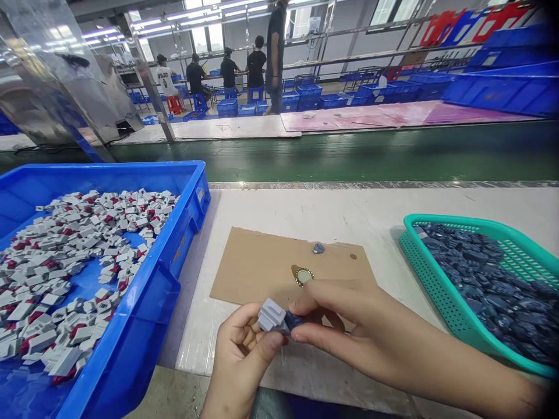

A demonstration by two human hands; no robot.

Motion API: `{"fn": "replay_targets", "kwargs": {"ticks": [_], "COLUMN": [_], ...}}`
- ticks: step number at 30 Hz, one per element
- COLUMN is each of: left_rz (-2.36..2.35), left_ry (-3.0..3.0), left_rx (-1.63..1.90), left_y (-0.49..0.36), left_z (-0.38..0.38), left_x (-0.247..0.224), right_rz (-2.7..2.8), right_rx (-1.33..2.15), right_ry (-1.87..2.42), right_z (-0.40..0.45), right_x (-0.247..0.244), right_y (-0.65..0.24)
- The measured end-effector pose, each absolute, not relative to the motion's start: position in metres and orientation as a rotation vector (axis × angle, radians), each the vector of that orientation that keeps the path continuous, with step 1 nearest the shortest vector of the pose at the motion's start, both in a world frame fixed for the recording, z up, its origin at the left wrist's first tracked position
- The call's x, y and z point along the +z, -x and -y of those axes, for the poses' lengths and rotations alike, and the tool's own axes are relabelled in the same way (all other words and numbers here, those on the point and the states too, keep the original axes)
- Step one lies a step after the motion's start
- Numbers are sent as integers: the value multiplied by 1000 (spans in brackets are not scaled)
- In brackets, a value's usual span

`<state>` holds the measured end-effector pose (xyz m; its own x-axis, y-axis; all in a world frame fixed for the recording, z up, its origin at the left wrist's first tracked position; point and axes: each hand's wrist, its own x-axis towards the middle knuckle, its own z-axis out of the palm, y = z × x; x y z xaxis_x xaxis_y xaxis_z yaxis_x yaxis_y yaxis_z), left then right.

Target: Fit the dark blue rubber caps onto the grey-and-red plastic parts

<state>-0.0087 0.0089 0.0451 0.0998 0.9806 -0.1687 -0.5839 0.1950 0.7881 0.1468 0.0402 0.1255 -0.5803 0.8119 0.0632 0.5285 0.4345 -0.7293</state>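
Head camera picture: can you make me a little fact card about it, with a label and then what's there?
Left hand: holds a gray block
Right hand: pinches a dark blue piece beside the block; can't tell if they're joined
Cardboard: flat on the table, with a round thing and a small stone-like piece on it
Blue tray: left, with gray and dark red pieces
Green basket: right, with dark blue pieces

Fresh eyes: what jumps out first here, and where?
A blue bin of grey and red pieces fills the lower left. At right, a green basket holds dark pieces. Low centre, the left hand holds a grey block, the right hand a dark piece against it.
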Motion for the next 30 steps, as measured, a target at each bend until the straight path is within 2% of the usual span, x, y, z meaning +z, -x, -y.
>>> {"fn": "replay_targets", "kwargs": {"ticks": [11, 18, 26, 30], "left_rz": [-811, -1042, -1156, -1115], "left_ry": [-799, -1356, -1244, -1266], "left_rx": [1161, 1385, 1367, 1243], "left_y": [20, 22, 9, 8], "left_z": [-12, -17, -21, -25], "left_x": [34, 42, 32, 22], "right_rz": [2099, 1966, 1644, 1468], "right_rx": [1157, 1333, 1161, 1167], "right_ry": [1105, 1046, 1131, 1070], "right_z": [-36, -37, -49, -58], "right_x": [96, 95, 94, 86], "right_y": [-151, -143, -129, -108]}}
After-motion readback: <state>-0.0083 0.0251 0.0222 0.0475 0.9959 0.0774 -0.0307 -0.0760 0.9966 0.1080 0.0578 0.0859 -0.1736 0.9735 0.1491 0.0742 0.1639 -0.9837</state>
